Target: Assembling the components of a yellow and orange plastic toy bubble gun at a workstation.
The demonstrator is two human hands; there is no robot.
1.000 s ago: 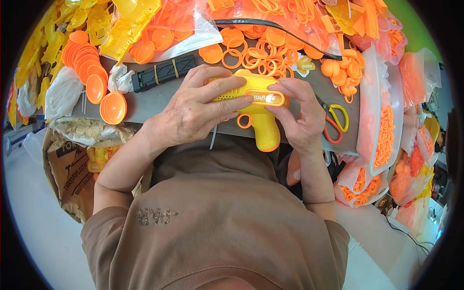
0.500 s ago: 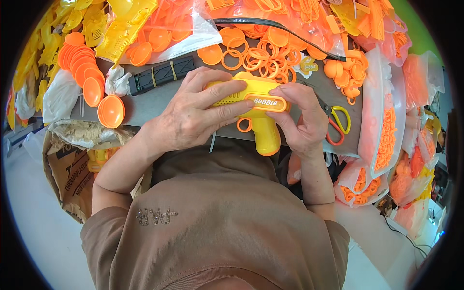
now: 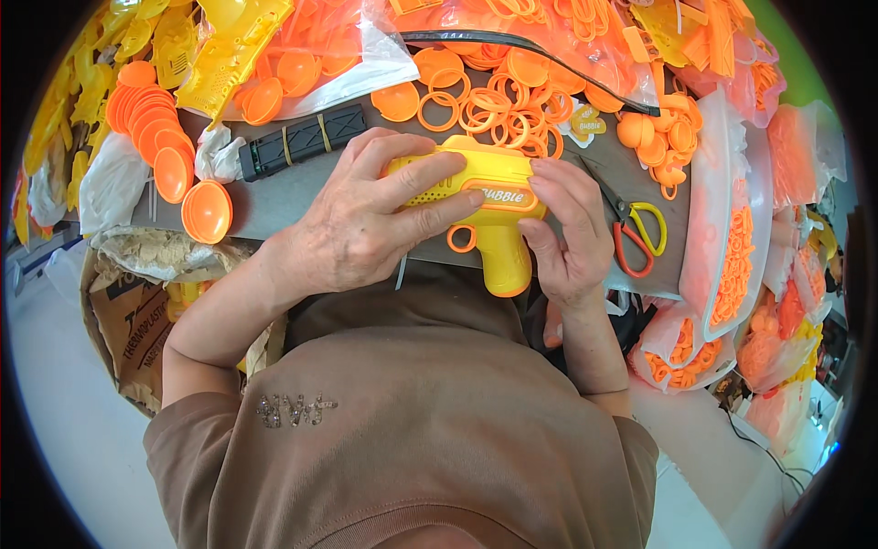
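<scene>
A yellow toy gun (image 3: 504,252) with an orange trigger and an orange-edged label plate on its side is held just over the near edge of the table. Its grip points toward me. My left hand (image 3: 366,206) is closed round the rear of the body, fingers lying across the upper side. At the front end, the fingers and thumb of my right hand (image 3: 574,233) hold the gun beside the label plate, above and below it. Just right of that hand lie scissors (image 3: 633,240) with a red and a yellow handle loop.
A black banded part (image 3: 302,145) lies left of centre. Orange cups (image 3: 207,211) form a row at the left; orange rings (image 3: 498,114) pile up beyond the gun. A clear tub (image 3: 732,265) of small orange parts stands right, a brown paper sack (image 3: 137,320) lower left.
My right thumb and fingers have spread and shifted from the label plate toward the gun's front end. My left hand keeps its grip, and the gun has hardly moved.
</scene>
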